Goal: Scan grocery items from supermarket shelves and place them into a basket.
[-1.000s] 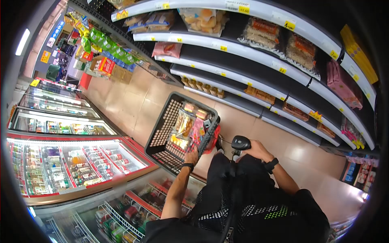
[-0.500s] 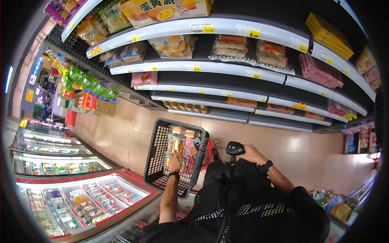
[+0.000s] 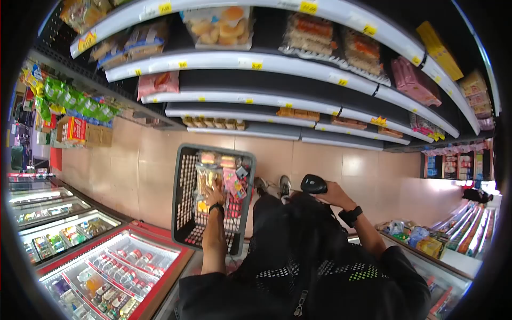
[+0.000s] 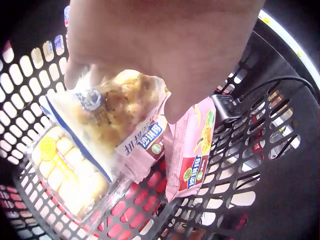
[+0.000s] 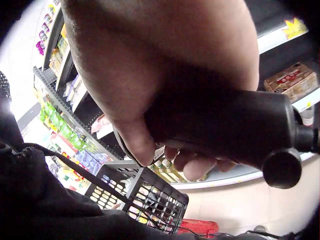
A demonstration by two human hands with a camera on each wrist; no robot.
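My left hand [image 3: 215, 196] reaches down into a dark grey shopping basket [image 3: 183, 170]. It grips a clear bag of baked snacks [image 4: 107, 117], thumb on one side and fingers on the other. Pink sachima packets [image 4: 192, 155] lie next to the thumb, and a pack of pale rolls [image 4: 70, 172] sits under the bag. A small dark device with a cable [image 4: 227, 107] is by the basket wall. My right hand [image 3: 337, 195] holds a black device [image 3: 313, 184] with a rounded head, its fingers wrapped round the thick handle in the right wrist view.
Curved shelves [image 3: 224, 96] of packaged food line the far side. Glass-topped chillers with bottles [image 3: 114, 272] stand at the lower left, and another case [image 3: 442, 288] is at the lower right. Tiled floor [image 3: 266, 157] runs between them. Another person [image 3: 476, 195] appears far right.
My left hand went from the basket's near rim to the snack bag inside. The head view has swung round, shifting the shelves and basket in frame. My right hand still holds the black device.
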